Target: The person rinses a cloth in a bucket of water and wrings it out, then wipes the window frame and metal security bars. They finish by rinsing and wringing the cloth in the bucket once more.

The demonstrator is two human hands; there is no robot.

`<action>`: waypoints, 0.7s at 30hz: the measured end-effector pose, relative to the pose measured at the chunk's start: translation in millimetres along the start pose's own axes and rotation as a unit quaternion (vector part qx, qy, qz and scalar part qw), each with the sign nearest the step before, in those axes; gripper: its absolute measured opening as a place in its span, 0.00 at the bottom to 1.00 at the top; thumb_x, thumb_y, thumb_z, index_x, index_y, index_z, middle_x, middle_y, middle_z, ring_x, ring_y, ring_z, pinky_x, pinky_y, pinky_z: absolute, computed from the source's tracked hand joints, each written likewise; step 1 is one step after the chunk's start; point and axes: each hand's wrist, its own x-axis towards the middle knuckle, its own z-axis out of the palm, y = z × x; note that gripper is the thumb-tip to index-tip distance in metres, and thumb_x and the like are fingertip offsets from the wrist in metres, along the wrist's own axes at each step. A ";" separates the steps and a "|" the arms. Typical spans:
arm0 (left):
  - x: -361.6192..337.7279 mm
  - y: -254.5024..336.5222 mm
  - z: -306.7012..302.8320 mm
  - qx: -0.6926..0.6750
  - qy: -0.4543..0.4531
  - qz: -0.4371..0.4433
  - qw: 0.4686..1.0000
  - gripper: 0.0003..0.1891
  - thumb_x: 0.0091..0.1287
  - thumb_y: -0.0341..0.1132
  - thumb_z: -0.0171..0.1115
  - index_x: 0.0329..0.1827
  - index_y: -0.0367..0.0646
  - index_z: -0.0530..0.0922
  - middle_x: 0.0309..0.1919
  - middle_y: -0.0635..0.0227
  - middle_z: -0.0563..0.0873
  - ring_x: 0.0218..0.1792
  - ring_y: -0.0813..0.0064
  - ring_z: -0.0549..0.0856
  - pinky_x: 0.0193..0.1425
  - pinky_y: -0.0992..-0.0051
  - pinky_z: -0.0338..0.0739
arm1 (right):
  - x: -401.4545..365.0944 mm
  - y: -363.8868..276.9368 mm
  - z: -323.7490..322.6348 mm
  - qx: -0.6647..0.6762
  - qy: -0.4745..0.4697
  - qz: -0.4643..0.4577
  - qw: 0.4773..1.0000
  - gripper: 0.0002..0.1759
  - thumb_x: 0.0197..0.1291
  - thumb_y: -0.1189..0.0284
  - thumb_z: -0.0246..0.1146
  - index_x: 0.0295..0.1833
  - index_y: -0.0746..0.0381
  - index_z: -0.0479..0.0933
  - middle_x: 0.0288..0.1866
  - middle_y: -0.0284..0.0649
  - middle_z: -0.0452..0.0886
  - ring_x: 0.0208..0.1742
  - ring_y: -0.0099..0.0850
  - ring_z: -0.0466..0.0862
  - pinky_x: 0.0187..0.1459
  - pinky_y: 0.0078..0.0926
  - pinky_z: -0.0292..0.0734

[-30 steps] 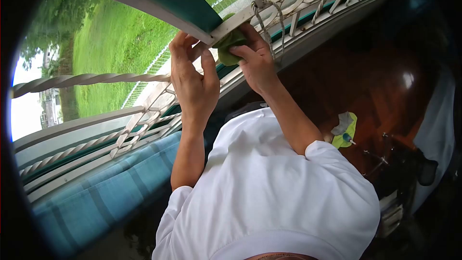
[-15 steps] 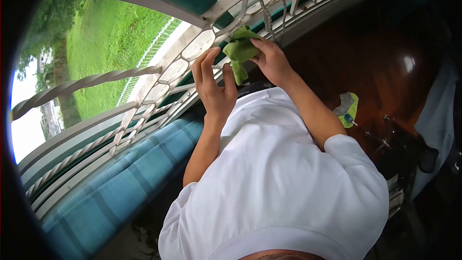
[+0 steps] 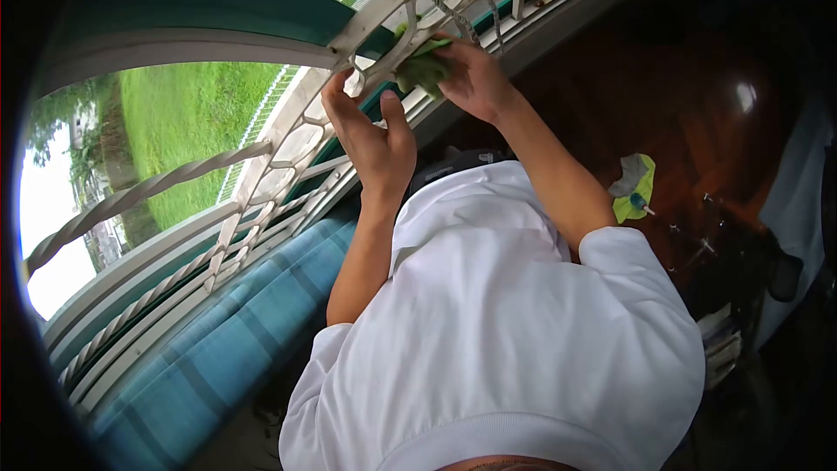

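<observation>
My right hand (image 3: pixel 475 85) grips a crumpled green cloth (image 3: pixel 424 75) and presses it in among the bars of a white metal window grille (image 3: pixel 384 10). Part of the cloth shows through the grille's far side. To its left is my left hand (image 3: pixel 377 141), fingers stretched up with the tips right at a grille bar and the thumb held apart. That hand holds nothing. Close above the right hand, a twisted cord (image 3: pixel 446 10) loops around the grille.
Blue checked fabric (image 3: pixel 227 331) lies along the window at lower left. On the dark reddish wooden floor (image 3: pixel 602 87) sits a yellow-green and grey cloth (image 3: pixel 635 187) with a small blue-and-white item. A black stand (image 3: pixel 704 244) is at right. Grass (image 3: pixel 192 109) shows outside.
The right hand has carried the green cloth up and left, from in front of the grille into its bars. My left hand has shifted slightly left to the grille, and the view has tilted.
</observation>
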 end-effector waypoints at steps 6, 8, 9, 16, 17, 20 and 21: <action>-3.6 -4.2 0.0 -0.095 0.021 -0.040 0.994 0.27 0.69 0.23 0.59 0.71 0.33 0.64 0.64 0.49 0.75 0.64 0.55 0.76 0.65 0.59 0.73 | 11.0 8.8 -4.0 0.069 -0.093 0.000 0.993 0.18 0.77 0.71 0.53 0.64 0.69 0.78 0.60 0.46 0.85 0.62 0.34 0.86 0.67 0.33 0.80; -0.7 -2.1 0.8 -0.021 0.002 -0.022 1.000 0.28 0.69 0.24 0.59 0.72 0.33 0.63 0.64 0.49 0.74 0.63 0.56 0.77 0.64 0.60 0.73 | 11.4 2.5 4.0 -0.090 0.015 0.046 0.995 0.16 0.70 0.75 0.57 0.56 0.71 0.84 0.51 0.42 0.89 0.50 0.29 0.89 0.58 0.26 0.83; 0.5 6.6 3.1 -0.032 0.013 -0.049 0.998 0.27 0.69 0.23 0.59 0.71 0.32 0.65 0.65 0.49 0.75 0.61 0.57 0.77 0.64 0.60 0.73 | 13.3 -5.7 8.0 -0.092 0.011 0.042 0.995 0.16 0.70 0.75 0.57 0.56 0.71 0.84 0.51 0.42 0.89 0.50 0.29 0.89 0.58 0.26 0.83; 9.2 -14.6 -12.3 -0.136 0.029 -0.069 0.988 0.20 0.68 0.19 0.55 0.63 0.30 0.76 0.58 0.51 0.85 0.57 0.61 0.86 0.66 0.65 0.78 | 13.0 31.3 -35.0 -0.370 0.072 -0.036 0.926 0.17 0.68 0.74 0.59 0.55 0.68 0.88 0.39 0.38 0.92 0.40 0.23 0.88 0.44 0.25 0.82; 7.2 -15.5 -17.2 -0.175 0.016 -0.079 0.981 0.19 0.68 0.19 0.54 0.62 0.30 0.78 0.58 0.51 0.86 0.59 0.61 0.86 0.68 0.65 0.77 | 7.8 41.0 -40.7 -0.370 0.066 -0.033 0.926 0.17 0.68 0.74 0.59 0.55 0.68 0.88 0.39 0.38 0.92 0.40 0.23 0.88 0.44 0.25 0.82; 12.9 -15.3 -18.9 -0.217 0.014 -0.090 0.972 0.20 0.68 0.19 0.52 0.62 0.28 0.80 0.59 0.53 0.86 0.60 0.62 0.86 0.71 0.66 0.76 | 5.3 33.7 -26.8 -0.629 0.092 -0.066 0.769 0.18 0.70 0.80 0.56 0.60 0.71 0.85 0.46 0.35 0.92 0.45 0.24 0.88 0.50 0.23 0.83; 7.1 -15.5 -24.0 -0.252 -0.005 -0.103 0.962 0.20 0.68 0.20 0.52 0.62 0.28 0.80 0.59 0.53 0.86 0.60 0.63 0.86 0.70 0.66 0.76 | -5.2 30.7 -14.6 -0.630 0.082 -0.057 0.770 0.18 0.70 0.80 0.56 0.60 0.71 0.85 0.46 0.35 0.92 0.45 0.24 0.88 0.50 0.23 0.83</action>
